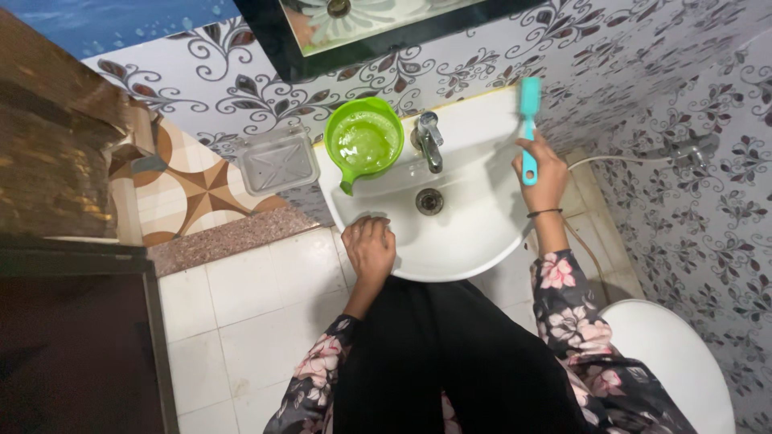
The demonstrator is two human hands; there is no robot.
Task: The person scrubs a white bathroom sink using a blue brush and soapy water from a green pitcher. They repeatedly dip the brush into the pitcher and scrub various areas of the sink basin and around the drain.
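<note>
From the head camera, looking straight down, a white sink (466, 241) sits in the middle of the picture. The right hand (540, 170) is at about 2 o'clock from the drain (429, 201). Its fingers are wrapped tight around the handle of a blue brush (528, 128). The brush points up toward 12 o'clock, and its bristle end sits at the back edge of the sink, close to the flowery wall tiles (683, 88). A thin dark band (544, 213) goes around the right wrist.

The left hand (370, 247) is at about 8 o'clock from the drain. It rests on the front rim of the sink, palm down, with the fingers bent and close together. It holds nothing — it just presses on the rim.

A silver tap (429, 141) stands at 12 o'clock from the drain. Just beside it, at about 10 o'clock, a green jug (363, 141) sits on the back of the sink with its handle pointing down toward the bowl. I cannot tell what is inside it.

Further out at 9 o'clock, a clear soap dish (277, 163) hangs on the wall. At 12 o'clock, the dark frame of a mirror (322, 60) shows at the top edge.

Both arms wear sleeves with pink flowers. At 4 o'clock, part of a white toilet (675, 362) peeks in — well apart from the sink. White floor tiles (241, 313) fill the space at 7 o'clock.
</note>
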